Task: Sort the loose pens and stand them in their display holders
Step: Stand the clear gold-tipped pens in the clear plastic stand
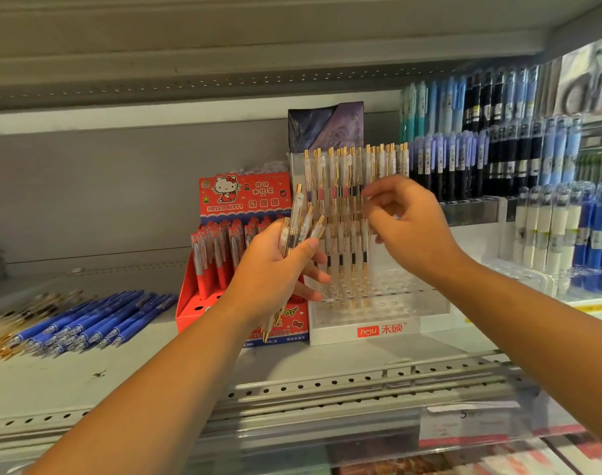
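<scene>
My left hand grips a small bundle of clear pens with gold clips, tips pointing down, in front of the red display box. My right hand hovers in front of the clear acrylic holder, fingers loosely curled, fingertips near the standing clear-and-gold pens; I cannot tell whether it pinches one. That holder carries two rows of such pens at its back, with empty holes in front. Loose blue pens and loose gold-clip pens lie flat on the shelf at the left.
A red Hello Kitty display box with red-capped pens stands left of the acrylic holder. Racks of blue, black and white pens fill the right side. An upper shelf hangs overhead. The perforated shelf edge runs in front.
</scene>
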The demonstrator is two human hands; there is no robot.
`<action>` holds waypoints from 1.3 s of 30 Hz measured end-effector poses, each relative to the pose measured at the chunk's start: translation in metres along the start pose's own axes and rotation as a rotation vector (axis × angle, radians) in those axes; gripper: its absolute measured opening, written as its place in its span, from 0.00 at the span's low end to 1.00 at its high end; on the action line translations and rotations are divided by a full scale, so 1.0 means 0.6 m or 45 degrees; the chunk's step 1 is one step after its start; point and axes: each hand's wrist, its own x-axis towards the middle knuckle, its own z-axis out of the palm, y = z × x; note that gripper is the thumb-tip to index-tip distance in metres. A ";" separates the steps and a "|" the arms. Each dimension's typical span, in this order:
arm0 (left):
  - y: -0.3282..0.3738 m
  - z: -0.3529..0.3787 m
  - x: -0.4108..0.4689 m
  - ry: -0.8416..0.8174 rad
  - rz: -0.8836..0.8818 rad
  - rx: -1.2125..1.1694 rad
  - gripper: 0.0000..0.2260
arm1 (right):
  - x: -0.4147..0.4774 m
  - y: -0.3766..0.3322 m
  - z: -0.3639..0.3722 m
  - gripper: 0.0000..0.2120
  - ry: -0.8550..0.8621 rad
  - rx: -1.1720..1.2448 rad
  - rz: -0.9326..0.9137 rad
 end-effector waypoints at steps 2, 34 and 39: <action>-0.001 0.001 0.000 -0.009 0.001 -0.035 0.06 | -0.009 -0.019 0.009 0.08 -0.142 0.127 0.029; 0.017 0.000 -0.005 0.152 0.026 -0.025 0.03 | -0.005 -0.008 -0.003 0.04 0.038 0.677 0.458; 0.017 0.002 -0.008 0.145 0.057 0.102 0.04 | 0.010 0.007 -0.031 0.07 0.142 0.412 0.316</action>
